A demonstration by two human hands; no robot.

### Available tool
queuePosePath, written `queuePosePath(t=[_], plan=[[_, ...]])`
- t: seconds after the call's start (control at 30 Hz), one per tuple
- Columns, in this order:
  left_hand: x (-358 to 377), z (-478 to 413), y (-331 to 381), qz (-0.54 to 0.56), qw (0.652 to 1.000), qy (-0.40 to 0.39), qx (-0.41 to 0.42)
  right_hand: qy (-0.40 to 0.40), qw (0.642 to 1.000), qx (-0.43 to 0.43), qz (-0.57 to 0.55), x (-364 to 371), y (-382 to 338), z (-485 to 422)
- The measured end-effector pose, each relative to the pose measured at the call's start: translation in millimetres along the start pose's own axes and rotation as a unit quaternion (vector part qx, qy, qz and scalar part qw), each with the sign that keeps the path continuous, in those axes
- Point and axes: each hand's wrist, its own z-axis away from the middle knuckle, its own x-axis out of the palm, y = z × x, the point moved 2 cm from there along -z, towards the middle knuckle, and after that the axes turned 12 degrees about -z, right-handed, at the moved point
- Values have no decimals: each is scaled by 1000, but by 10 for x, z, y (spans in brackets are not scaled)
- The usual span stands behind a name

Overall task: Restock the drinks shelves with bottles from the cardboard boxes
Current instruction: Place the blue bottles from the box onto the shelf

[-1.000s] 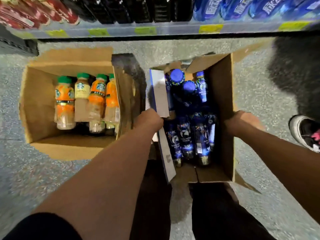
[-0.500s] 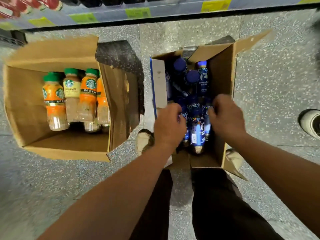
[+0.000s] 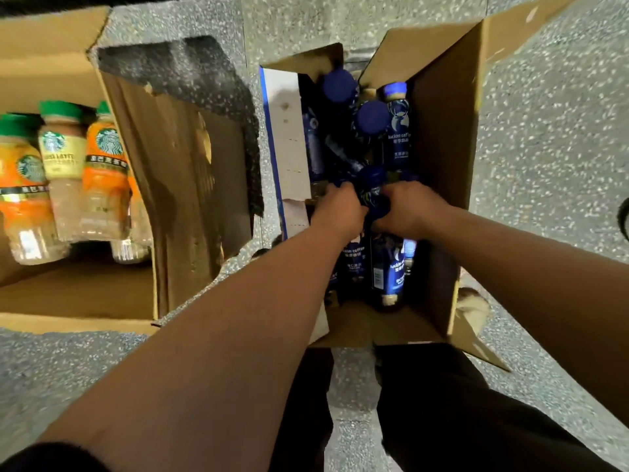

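Bottles, then: where did they lie from the hands?

The blue bottles (image 3: pixel 388 267) stood packed in the right cardboard box (image 3: pixel 442 148) on the floor (image 3: pixel 544 165), and both hands were down among the nearer ones. The left hand (image 3: pixel 340 212) and the right hand (image 3: pixel 408 209) sat close side by side with a bottle top between them. Each had its fingers curled round bottle tops. How many each held I could not tell, since the fingers were hidden.

And the long axis?

The gripped bottles ran from the hands back toward the person's legs, caps under the knuckles, bases by the near wall of the box. I judged them upright or nearly so. The lift would have to go straight up along that axis, clear of the tall side wall just right of the right hand.

Which hand was nearer?

Neither by much; both were already on them. The other cardboard box (image 3: pixel 190 199), with green-capped bottles (image 3: pixel 61 158), lay well off to the left, closer to the left arm. No shelf showed, so I could not say which way the carry would turn.
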Motion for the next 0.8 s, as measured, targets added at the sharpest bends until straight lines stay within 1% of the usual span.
queuePosePath(t=[0.1,0.2,0.3,0.4,0.53,0.67,0.8], plan=[[-118,160,42,-8,1000,-6,27,-51,999,10,10,-22,-67,136],[-315,478,92,-41,997,-13,69,-47,998,-15,35,-163,-156,491],[-695,841,145,-67,995,1,72,-15,999,-40,30,-505,-274,922],[-1226,1219,212,-51,996,24,70,15,997,-67,44,-1016,-509,1308],[-1942,1838,348,-27,994,79,67,61,989,-103,85,-1772,-968,1875],[-2552,2462,454,0,988,119,100,116,975,-138,129,-2389,-1464,2493],[-3179,3124,485,-22,978,155,138,169,959,-154,167,-2842,-1991,3110]])
